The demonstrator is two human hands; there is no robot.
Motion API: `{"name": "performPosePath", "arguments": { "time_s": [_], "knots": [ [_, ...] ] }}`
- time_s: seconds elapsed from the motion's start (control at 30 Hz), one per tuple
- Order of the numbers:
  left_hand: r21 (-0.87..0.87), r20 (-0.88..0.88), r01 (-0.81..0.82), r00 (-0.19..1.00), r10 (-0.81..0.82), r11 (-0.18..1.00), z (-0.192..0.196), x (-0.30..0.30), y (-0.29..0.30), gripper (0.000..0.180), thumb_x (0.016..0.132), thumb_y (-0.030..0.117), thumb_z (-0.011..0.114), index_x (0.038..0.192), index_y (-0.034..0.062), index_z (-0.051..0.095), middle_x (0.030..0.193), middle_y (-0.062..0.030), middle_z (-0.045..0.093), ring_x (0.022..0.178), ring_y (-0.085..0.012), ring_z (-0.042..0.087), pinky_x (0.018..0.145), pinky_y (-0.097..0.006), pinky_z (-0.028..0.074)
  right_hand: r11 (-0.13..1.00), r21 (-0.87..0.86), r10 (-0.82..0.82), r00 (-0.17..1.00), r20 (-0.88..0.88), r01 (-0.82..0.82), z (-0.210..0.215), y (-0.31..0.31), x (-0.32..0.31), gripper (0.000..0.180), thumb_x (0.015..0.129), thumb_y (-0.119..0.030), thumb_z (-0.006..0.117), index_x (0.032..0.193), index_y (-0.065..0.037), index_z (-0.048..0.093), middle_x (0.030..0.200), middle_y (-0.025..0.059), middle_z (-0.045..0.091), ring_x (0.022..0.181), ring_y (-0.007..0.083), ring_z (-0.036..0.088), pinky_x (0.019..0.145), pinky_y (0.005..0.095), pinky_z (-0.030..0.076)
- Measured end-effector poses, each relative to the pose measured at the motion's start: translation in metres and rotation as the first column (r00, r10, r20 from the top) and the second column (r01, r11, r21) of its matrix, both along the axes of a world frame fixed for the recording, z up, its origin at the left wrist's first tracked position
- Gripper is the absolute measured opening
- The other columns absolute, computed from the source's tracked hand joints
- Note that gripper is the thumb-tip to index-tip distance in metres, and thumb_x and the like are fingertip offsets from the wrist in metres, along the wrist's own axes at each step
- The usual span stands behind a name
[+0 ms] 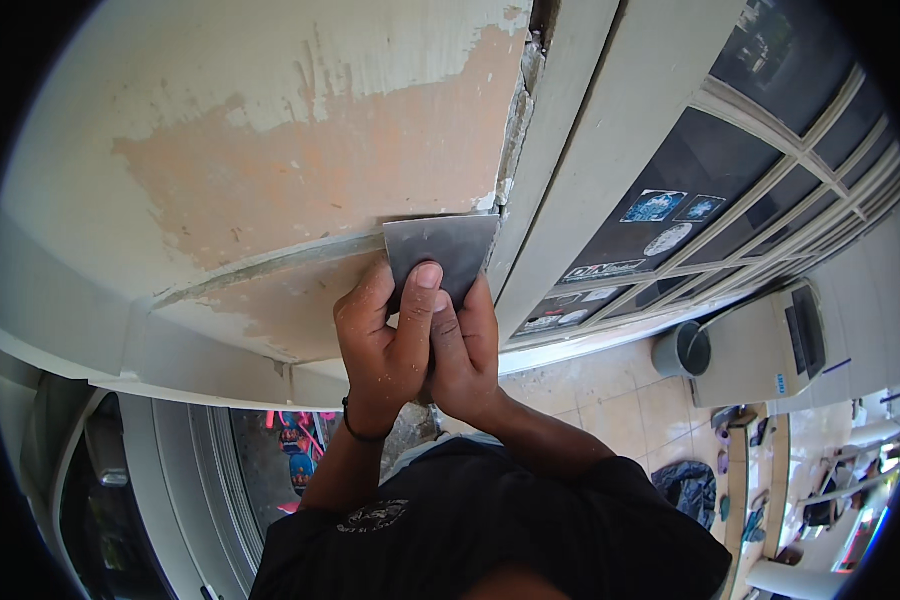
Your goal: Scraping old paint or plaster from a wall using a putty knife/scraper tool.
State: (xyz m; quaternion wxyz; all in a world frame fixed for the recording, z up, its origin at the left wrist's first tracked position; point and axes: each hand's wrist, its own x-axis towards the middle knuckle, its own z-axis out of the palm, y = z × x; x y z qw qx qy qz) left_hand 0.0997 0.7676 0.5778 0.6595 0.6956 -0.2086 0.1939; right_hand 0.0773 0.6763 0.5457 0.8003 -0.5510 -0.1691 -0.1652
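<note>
Both my hands are closed around a putty knife with a broad grey metal blade. My left hand has its thumb laid along the lower blade. My right hand grips from the other side, its thumb beside the left one; the handle is hidden in my palms. The blade's straight edge lies against the wall, at the end of a groove and near the door frame. Paint is gone there in a wide patch, baring a peach-coloured layer with ragged cream edges. White specks dot my hands.
Right of the wall runs a broken, crumbling joint beside a pale door frame. Beyond it is a paned window with stickers. A grey bucket, a white appliance and a black bag stand on the tiled floor.
</note>
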Motion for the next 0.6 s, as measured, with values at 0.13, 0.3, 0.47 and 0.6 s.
{"name": "performPosePath", "arguments": {
  "time_s": [0.13,0.3,0.47,0.6],
  "knots": [
    [0.099,-0.027,-0.011,1.000,0.014,0.995,0.025,-0.002,0.006,0.021,0.104,0.015,0.061,0.098,-0.0041,0.066,0.081,-0.0015,0.064,0.076,-0.0069,0.050,0.069,-0.024,0.043,0.977,0.212,0.055,0.994,-0.096,-0.034,0.016,0.017,-0.005,0.041,0.112,-0.015,0.036,0.149,0.001,0.030,0.134,0.0116,0.050,0.123,0.0168,0.049,0.104,0.0299,0.041],
    [0.227,0.005,-0.033,0.999,0.033,0.973,0.043,0.000,0.014,0.022,0.104,0.017,0.062,0.100,-0.0041,0.066,0.082,-0.0033,0.065,0.077,-0.0073,0.052,0.070,-0.025,0.044,0.923,0.374,0.129,0.989,-0.072,-0.093,0.022,0.031,-0.004,0.041,0.112,-0.017,0.035,0.149,0.000,0.030,0.134,0.0096,0.050,0.122,0.0142,0.048,0.104,0.0290,0.041],
    [0.314,0.000,-0.001,1.000,0.001,0.950,0.047,0.006,0.019,0.023,0.104,0.018,0.061,0.102,-0.0045,0.066,0.084,-0.0056,0.066,0.077,-0.0090,0.053,0.072,-0.026,0.046,0.901,0.426,0.126,0.990,-0.068,-0.085,0.027,0.035,-0.002,0.041,0.113,-0.018,0.035,0.149,-0.001,0.030,0.133,0.0088,0.050,0.121,0.0126,0.048,0.103,0.0280,0.041],
    [0.366,0.000,0.019,1.000,-0.020,0.930,0.056,0.004,0.028,0.022,0.103,0.017,0.061,0.104,-0.0049,0.066,0.085,-0.0068,0.066,0.079,-0.0099,0.054,0.074,-0.027,0.046,0.896,0.429,0.149,0.988,-0.043,-0.116,0.022,0.045,-0.006,0.041,0.113,-0.018,0.033,0.150,-0.001,0.027,0.134,0.0087,0.049,0.120,0.0123,0.047,0.102,0.0280,0.041]
  ]
}}
